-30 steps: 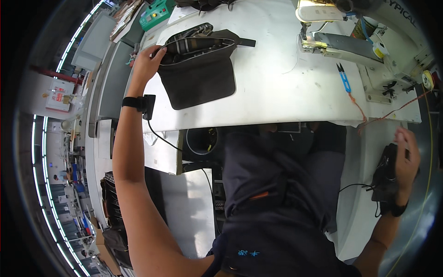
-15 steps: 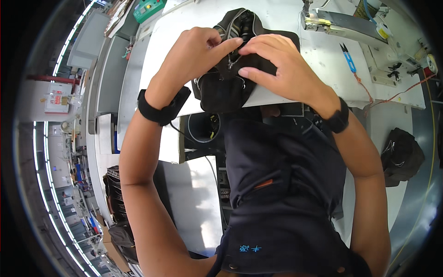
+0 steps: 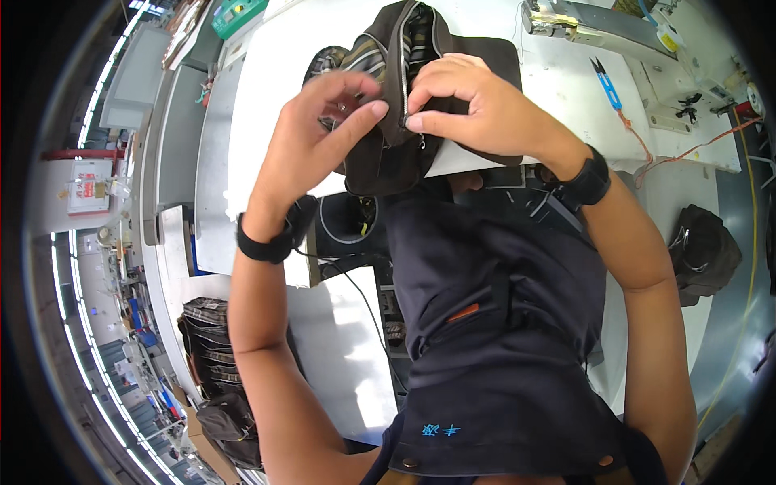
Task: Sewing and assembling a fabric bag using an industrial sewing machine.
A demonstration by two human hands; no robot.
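Observation:
A dark brown fabric bag (image 3: 394, 166) with a striped lining lies on the white table, its zippered mouth parted. My right hand (image 3: 485, 109) pinches the zipper (image 3: 405, 97) near its lower end, thumb and forefinger meeting at the zipper's edge. On the bag's other side, my left hand (image 3: 315, 125) has its thumb out beside the zipper edge, apart from its curled fingers. Those fingers are blurred by motion, and nothing shows in their grip. The right hand covers part of the bag's mouth.
Blue thread snips (image 3: 608, 87) on an orange cord lie to the right, by a sewing machine (image 3: 598, 28). A green device (image 3: 238, 16) sits at the far left. Another dark bag (image 3: 703, 250) is at the right; several striped-lined pieces (image 3: 212, 339) are stacked at the lower left.
My left hand has moved left and down, away from my right hand. The bag's mouth has spread wider, showing more striped lining, and my right fingers have closed on the zipper.

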